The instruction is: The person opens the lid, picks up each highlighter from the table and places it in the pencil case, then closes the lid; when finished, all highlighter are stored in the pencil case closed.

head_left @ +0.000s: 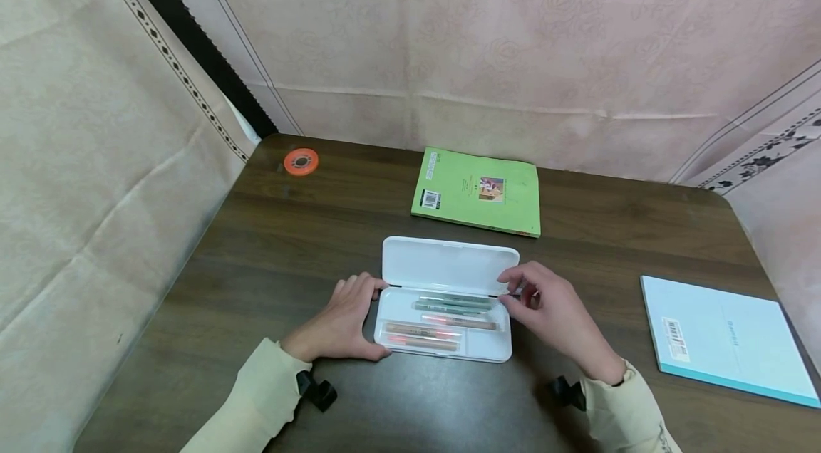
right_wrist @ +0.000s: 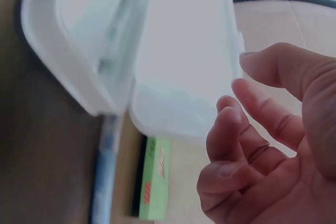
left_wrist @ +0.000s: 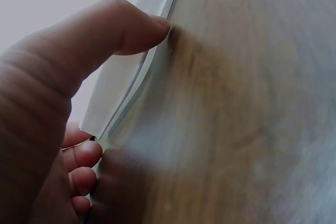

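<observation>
A white pencil case (head_left: 442, 351) lies with its lid (head_left: 442, 261) raised at the back. Several pens (head_left: 423, 330) with clear and greenish barrels rest inside. My left hand (head_left: 340, 321) holds the case's left end, thumb at the front edge and fingers around the back corner; the left wrist view shows the thumb (left_wrist: 121, 30) pressed on the edge. Over the back right corner is my right hand (head_left: 548, 303). Its fingers (right_wrist: 226, 129) are loosely bent and apart from the thumb, with nothing between them in the right wrist view. A blue stick-like thing (right_wrist: 104, 182) shows beside the case there.
Behind the case lies a green book (head_left: 462, 189). A light blue book (head_left: 725, 339) is at the right edge of the dark wooden table (head_left: 308, 225). An orange ring-shaped roll (head_left: 301, 162) sits at the far left corner. Pale cloth (head_left: 481, 47) hangs around the table.
</observation>
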### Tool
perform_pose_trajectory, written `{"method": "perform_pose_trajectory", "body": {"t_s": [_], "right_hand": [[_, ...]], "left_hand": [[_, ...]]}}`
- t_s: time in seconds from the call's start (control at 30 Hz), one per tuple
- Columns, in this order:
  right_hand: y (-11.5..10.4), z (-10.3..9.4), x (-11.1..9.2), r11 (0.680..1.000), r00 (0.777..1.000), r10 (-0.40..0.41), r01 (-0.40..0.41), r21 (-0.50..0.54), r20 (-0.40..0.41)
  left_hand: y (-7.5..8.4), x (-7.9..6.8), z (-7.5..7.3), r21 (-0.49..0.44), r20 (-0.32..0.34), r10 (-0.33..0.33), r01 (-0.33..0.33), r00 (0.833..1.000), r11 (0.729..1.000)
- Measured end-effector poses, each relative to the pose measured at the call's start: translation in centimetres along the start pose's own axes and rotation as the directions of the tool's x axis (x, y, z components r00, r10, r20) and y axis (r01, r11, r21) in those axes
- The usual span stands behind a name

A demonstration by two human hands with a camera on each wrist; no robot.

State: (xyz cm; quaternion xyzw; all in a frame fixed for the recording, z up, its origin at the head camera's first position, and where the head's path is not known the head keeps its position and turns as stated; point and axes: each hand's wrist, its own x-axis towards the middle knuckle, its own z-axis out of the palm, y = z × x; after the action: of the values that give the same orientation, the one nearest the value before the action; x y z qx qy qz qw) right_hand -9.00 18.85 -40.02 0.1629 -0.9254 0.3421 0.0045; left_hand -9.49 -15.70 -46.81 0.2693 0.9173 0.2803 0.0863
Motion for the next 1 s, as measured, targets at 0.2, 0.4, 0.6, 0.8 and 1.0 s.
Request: {"method": "perform_pose_trajectory", "body": {"t_s": [0.2, 0.4, 0.6, 0.8, 1.0], "right_hand": [[1.0, -1.8, -0.3, 0.999, 0.998, 0.033, -0.032, 0.019, -0.053], [2.1, -3.4, -0.9, 0.989, 0.988, 0.145, -0.143, 0.035, -0.046], [3.0, -4.4, -1.6, 0.975, 0.977, 0.210, -0.206, 0.080, -0.046], [4.3, -5.1, -1.9, 0.964, 0.970, 0.242, -0.235, 0.126, -0.038], [6.3, -5.2, -1.9, 0.942, 0.949, 0.314, -0.313, 0.120, 0.012]], "left_hand": [[0.0, 0.0, 0.1, -0.004, 0.010, -0.007, 0.007, 1.000, 1.000], [-0.1, 0.0, 0.2, -0.003, 0.021, -0.018, 0.018, 1.000, 1.000], [-0.1, 0.0, 0.1, 0.002, 0.020, -0.019, 0.019, 1.000, 1.000], [0.0, 0.0, 0.1, 0.004, 0.017, -0.018, 0.018, 1.000, 1.000], [0.0, 0.0, 0.1, -0.001, 0.020, -0.023, 0.023, 1.000, 1.000]]}}
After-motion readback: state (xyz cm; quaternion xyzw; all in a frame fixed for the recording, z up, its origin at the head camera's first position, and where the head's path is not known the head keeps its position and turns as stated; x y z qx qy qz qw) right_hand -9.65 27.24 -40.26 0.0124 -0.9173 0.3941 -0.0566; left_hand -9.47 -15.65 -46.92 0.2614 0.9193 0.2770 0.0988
